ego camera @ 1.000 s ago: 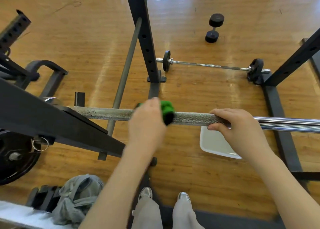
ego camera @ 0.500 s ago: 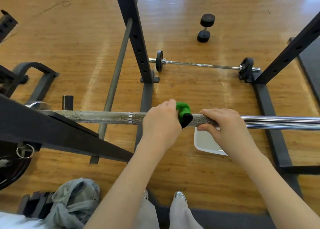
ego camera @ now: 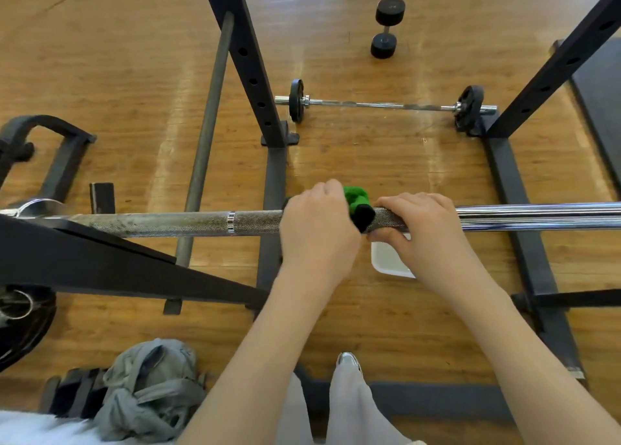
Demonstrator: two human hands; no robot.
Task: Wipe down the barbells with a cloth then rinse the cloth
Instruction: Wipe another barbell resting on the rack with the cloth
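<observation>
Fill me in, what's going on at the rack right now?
A person is wiping the racked barbell. The left hand grips a green cloth wrapped on the knurled section, while the right hand holds the bar right beside it. A white basin sits on the floor below; a smaller barbell lies beyond.

2 barbells (ego camera: 174, 222) (ego camera: 383, 104), 1 dumbbell (ego camera: 386, 28), 1 green cloth (ego camera: 359, 206), 1 white tray (ego camera: 389, 259), 2 hands (ego camera: 317, 229) (ego camera: 426, 229)
</observation>
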